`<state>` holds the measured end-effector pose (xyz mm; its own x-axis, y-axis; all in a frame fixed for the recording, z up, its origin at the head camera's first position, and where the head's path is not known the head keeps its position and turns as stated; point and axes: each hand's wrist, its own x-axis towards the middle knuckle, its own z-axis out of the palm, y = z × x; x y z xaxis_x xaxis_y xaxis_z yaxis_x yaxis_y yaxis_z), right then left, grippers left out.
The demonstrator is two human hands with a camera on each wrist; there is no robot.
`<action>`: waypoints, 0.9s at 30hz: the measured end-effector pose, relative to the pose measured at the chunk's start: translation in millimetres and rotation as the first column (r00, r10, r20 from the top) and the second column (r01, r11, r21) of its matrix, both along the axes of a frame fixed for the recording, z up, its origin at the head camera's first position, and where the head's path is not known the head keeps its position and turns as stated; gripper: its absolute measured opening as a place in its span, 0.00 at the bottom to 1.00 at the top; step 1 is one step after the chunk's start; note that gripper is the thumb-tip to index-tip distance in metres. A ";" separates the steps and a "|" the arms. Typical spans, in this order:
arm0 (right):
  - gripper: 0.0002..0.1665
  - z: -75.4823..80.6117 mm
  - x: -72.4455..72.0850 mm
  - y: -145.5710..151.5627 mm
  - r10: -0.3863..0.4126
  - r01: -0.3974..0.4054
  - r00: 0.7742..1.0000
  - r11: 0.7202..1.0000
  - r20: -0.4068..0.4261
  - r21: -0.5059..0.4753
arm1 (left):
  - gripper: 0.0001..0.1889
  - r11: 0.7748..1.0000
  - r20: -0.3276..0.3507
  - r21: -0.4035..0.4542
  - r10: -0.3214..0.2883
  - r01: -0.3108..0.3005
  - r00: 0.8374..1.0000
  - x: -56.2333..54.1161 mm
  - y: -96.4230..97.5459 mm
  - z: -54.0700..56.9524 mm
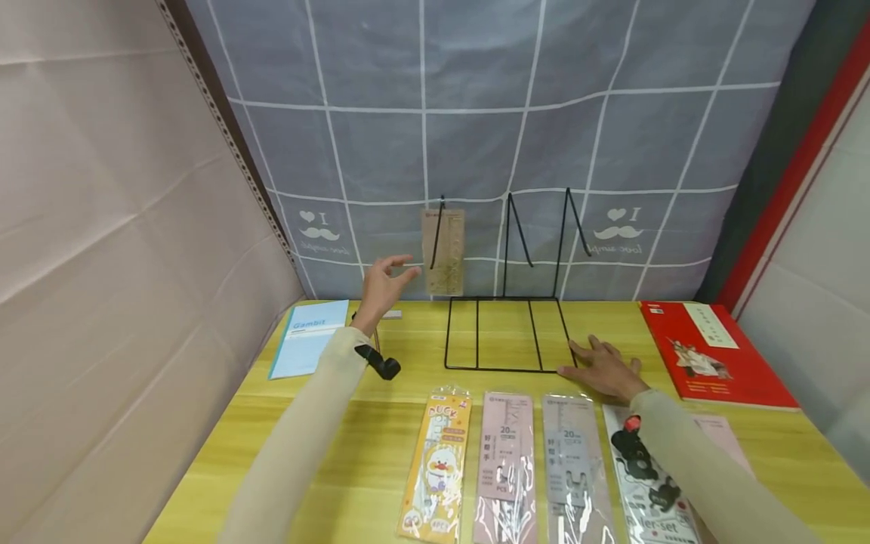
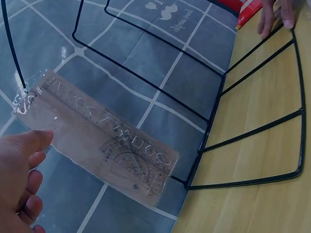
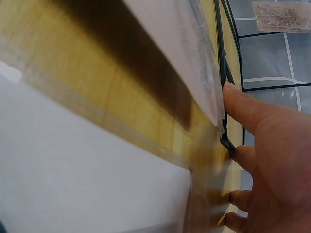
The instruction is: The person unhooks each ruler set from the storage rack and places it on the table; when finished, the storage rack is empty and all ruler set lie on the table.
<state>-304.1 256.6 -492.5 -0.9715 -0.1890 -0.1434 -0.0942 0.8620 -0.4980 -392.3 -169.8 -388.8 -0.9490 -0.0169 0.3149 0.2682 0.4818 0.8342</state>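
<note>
A black wire display rack stands on the table with three upright hooks. From its left hook hangs a clear packet with a pinkish ruler set; a protractor and shape cut-outs show in the left wrist view. My left hand is just left of this packet, thumb and fingers apart with nothing between them. The right hand rests at the rack's front right base corner. Its thumb touches the wire, and the other fingers spread along the side.
Several packaged ruler sets lie along the front: a yellow duck one, a pink one, a grey one and a white one partly under the right sleeve. A blue-white booklet is at left, a red book at right.
</note>
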 end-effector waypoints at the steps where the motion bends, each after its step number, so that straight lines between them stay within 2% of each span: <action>1: 0.56 0.6 -0.1 -0.1 0.000 0.000 1.000 1.000 -0.003 0.001 | 0.25 1.000 0.003 0.009 0.003 -0.003 1.000 -6.3 0.8 1.9; 6: 0.56 1.9 -0.8 -0.6 -0.009 0.009 1.000 1.000 -0.003 0.009 | 0.24 0.999 0.020 0.048 0.019 -0.020 1.000 -30.8 4.5 9.6; 11: 0.56 0.5 -1.7 -1.2 -0.012 0.012 1.000 1.000 0.008 0.007 | 0.24 0.999 0.053 0.051 0.013 -0.015 0.999 -44.7 8.2 13.0; 21: 0.57 -3.6 -2.7 -1.5 -0.025 0.025 1.000 1.000 0.005 0.004 | 0.26 0.999 0.044 0.037 -0.023 0.022 0.999 -61.5 13.6 11.8; 27: 0.56 0.0 -0.8 -0.1 -0.024 0.024 1.000 1.000 -0.001 0.007 | 0.25 1.000 0.045 0.025 0.002 -0.003 0.999 -65.4 17.7 12.9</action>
